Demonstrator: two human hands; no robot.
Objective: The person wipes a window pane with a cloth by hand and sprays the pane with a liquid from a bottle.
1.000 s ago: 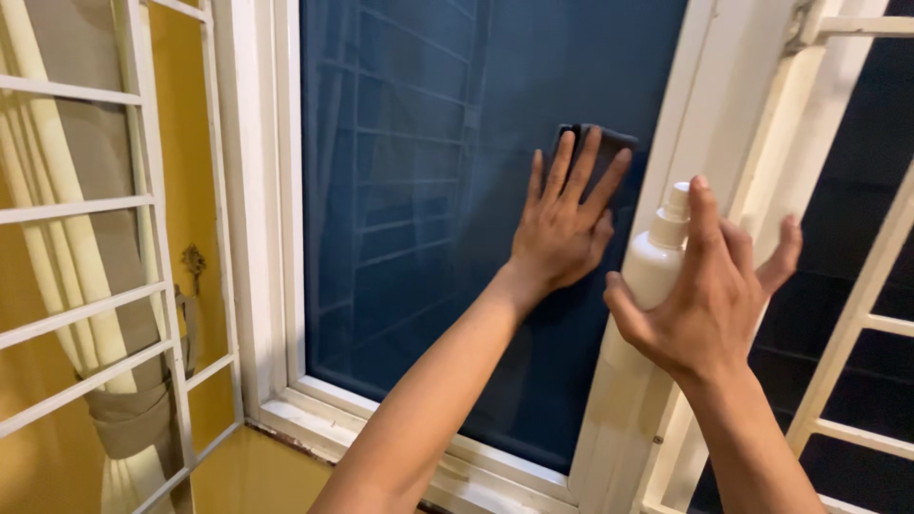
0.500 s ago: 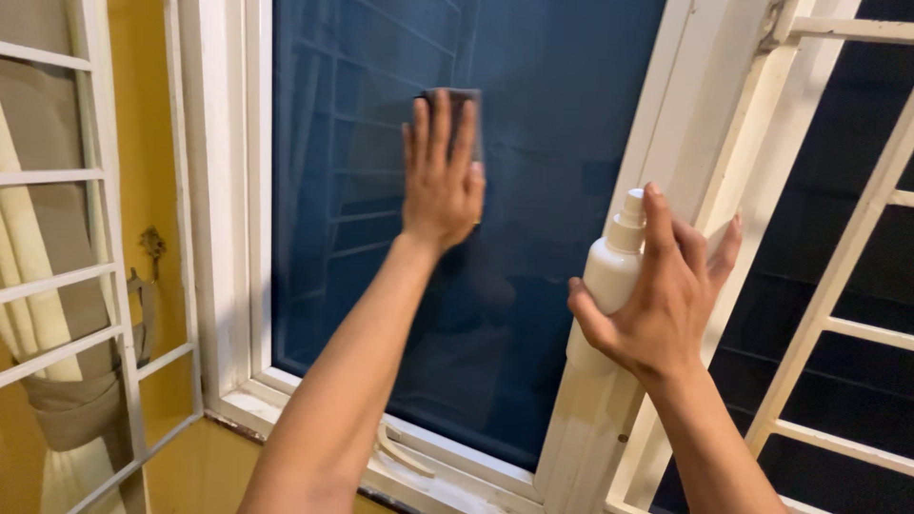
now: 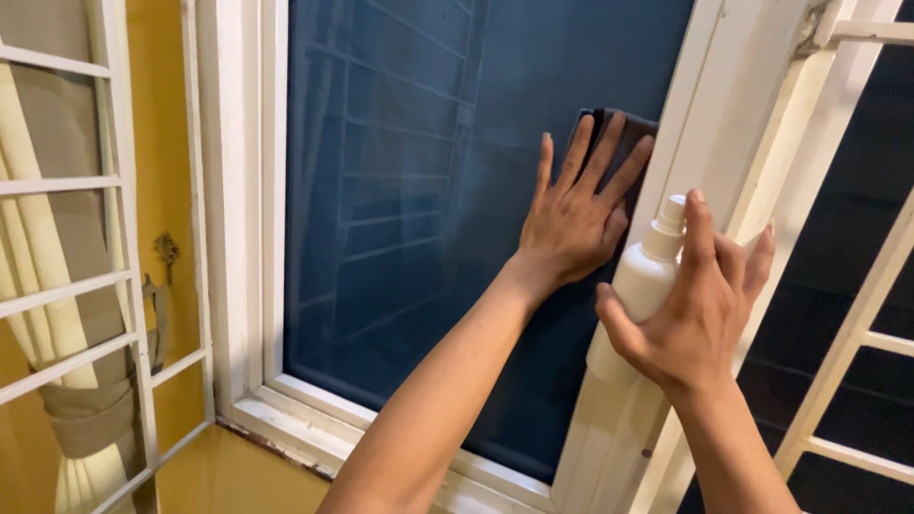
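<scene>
Fingers of the left hand (image 3: 571,224) spread flat so they can push a dark cloth (image 3: 619,143) hard against the blue glass (image 3: 400,190). The cloth sits high on the pane, right beside the white frame (image 3: 709,105). The right hand (image 3: 700,305) wraps around a white spray bottle (image 3: 643,286), with one finger up on the nozzle, ready to press. Half a second ago the cloth was near the middle of the glass; now it is back at the right edge. The bottle has hardly moved.
</scene>
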